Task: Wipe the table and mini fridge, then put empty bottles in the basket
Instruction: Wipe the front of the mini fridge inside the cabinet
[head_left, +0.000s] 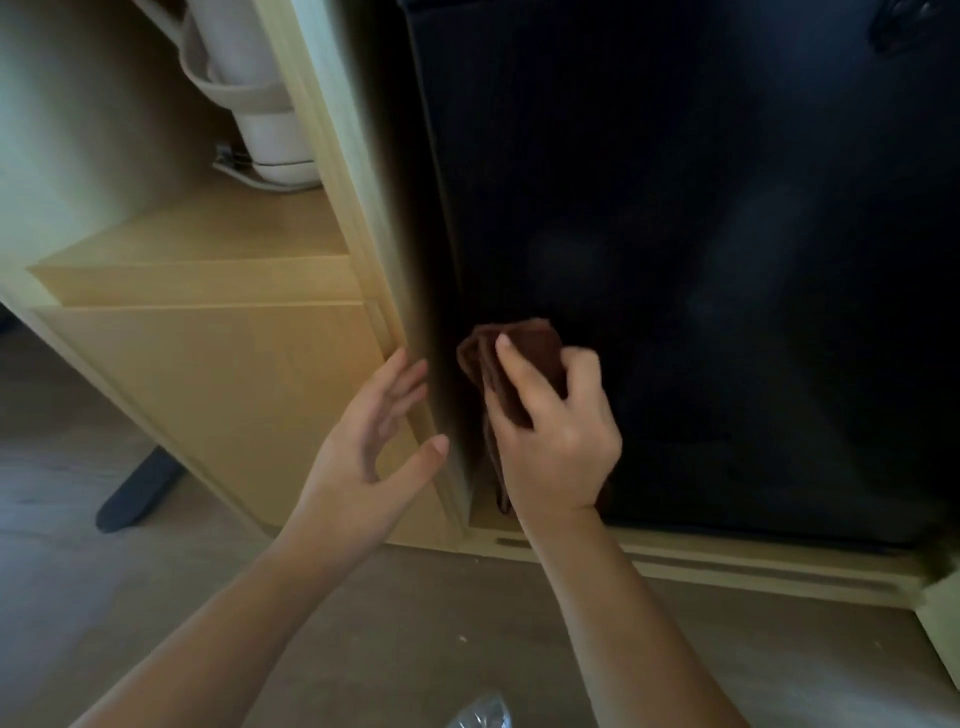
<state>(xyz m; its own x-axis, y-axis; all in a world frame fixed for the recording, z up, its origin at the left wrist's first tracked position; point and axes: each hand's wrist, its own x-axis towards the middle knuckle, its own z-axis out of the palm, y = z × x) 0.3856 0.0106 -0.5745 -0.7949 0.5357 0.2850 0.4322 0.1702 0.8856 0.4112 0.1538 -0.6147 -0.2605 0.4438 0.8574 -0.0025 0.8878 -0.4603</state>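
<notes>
The black mini fridge fills the right of the view, set inside a light wooden cabinet. My right hand grips a brown cloth and holds it against the lower left corner of the fridge door. My left hand is open, its fingers resting against the wooden cabinet edge just left of the fridge. A clear plastic bottle shows partly at the bottom edge, on the floor between my arms.
A white electric kettle stands on the wooden shelf at the upper left. A dark furniture leg lies on the floor at the left. A wooden plinth runs under the fridge.
</notes>
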